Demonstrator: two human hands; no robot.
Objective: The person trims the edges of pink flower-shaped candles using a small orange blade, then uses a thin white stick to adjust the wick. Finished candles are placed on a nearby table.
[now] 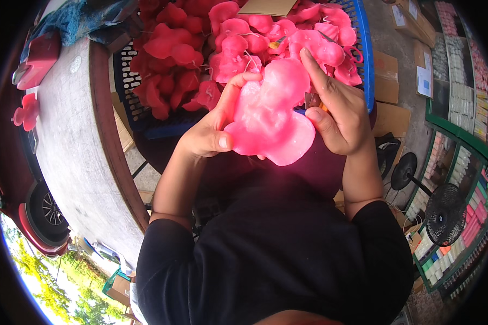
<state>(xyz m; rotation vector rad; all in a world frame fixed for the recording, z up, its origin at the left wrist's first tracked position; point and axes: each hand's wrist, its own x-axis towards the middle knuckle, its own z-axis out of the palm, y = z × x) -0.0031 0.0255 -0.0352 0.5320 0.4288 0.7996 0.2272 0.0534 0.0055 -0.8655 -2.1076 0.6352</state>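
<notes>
A glossy pink wax candle, lumpy in the middle with wide rounded lobes at its edge, is up in front of my chest. My left hand grips it from the left, thumb at its lower edge and fingers curled around the side. Against its right side, my right hand pinches a small knife with a short dark blade and a bit of orange handle; the index finger points upward. Beyond both hands, many similar pink wax pieces, several with white wicks, fill a blue plastic basket.
A grey-topped table runs along my left, with a small pink wax piece on it. A cardboard piece lies over the basket's far part. On the right are cardboard boxes, a black fan and racks of candles.
</notes>
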